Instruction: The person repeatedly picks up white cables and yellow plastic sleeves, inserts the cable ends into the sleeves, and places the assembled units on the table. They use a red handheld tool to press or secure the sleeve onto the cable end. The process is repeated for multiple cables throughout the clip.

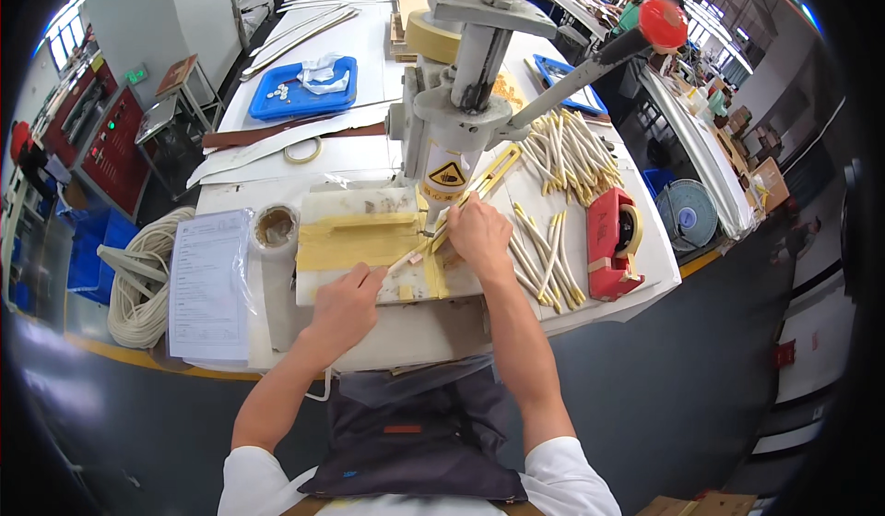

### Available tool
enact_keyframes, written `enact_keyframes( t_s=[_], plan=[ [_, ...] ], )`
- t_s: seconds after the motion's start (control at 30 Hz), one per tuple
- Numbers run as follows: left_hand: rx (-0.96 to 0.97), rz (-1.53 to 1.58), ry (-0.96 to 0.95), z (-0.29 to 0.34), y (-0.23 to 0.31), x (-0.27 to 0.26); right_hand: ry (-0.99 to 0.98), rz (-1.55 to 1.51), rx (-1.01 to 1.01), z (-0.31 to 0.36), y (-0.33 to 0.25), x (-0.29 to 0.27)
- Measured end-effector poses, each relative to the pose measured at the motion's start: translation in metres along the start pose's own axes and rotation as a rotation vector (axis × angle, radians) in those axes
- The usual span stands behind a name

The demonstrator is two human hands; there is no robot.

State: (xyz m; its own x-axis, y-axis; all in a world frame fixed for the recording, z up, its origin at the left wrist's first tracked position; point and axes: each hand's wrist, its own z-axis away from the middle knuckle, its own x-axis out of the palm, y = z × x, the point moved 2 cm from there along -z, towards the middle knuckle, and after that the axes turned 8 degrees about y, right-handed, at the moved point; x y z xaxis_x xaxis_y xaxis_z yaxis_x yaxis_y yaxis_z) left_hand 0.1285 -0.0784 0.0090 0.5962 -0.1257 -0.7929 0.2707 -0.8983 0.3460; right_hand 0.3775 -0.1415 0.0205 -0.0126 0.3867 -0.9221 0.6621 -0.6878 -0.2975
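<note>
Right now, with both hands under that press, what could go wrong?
The right hand sits close beside the press head, so its fingers could get pinched if the red-knobbed lever comes down. The left hand holds the thin strip by one end; it might skew.

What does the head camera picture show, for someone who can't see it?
A person's left hand and right hand hold a thin cream strip under a grey metal lever press on a white worktable. More cream strips lie beside a red tape dispenser.
</note>
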Motion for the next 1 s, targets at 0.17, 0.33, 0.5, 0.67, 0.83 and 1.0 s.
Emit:
enact_keyframes(
  t_s=[0.17,0.33,0.5,0.67,0.83,1.0],
  plan=[
    [0.063,0.044,-0.066,-0.005,-0.006,0.003,-0.022,0.038,0.012,-0.003,0.003,0.002],
    [0.037,0.170,-0.133,-0.013,-0.017,0.003,-0.005,0.041,0.023,-0.004,0.003,0.004],
    [0.079,0.151,-0.138,-0.017,-0.010,-0.003,-0.002,0.028,0.018,-0.006,0.006,0.004],
    [0.137,0.072,-0.118,-0.012,-0.007,-0.001,-0.011,0.016,0.017,-0.005,0.004,-0.001],
    [0.163,0.067,-0.122,-0.014,-0.009,-0.001,0.003,0.016,0.023,-0.008,0.003,0.003],
    [0.156,0.039,-0.146,-0.014,-0.009,-0.002,-0.060,0.012,0.026,-0.020,0.007,-0.008]
  ],
)
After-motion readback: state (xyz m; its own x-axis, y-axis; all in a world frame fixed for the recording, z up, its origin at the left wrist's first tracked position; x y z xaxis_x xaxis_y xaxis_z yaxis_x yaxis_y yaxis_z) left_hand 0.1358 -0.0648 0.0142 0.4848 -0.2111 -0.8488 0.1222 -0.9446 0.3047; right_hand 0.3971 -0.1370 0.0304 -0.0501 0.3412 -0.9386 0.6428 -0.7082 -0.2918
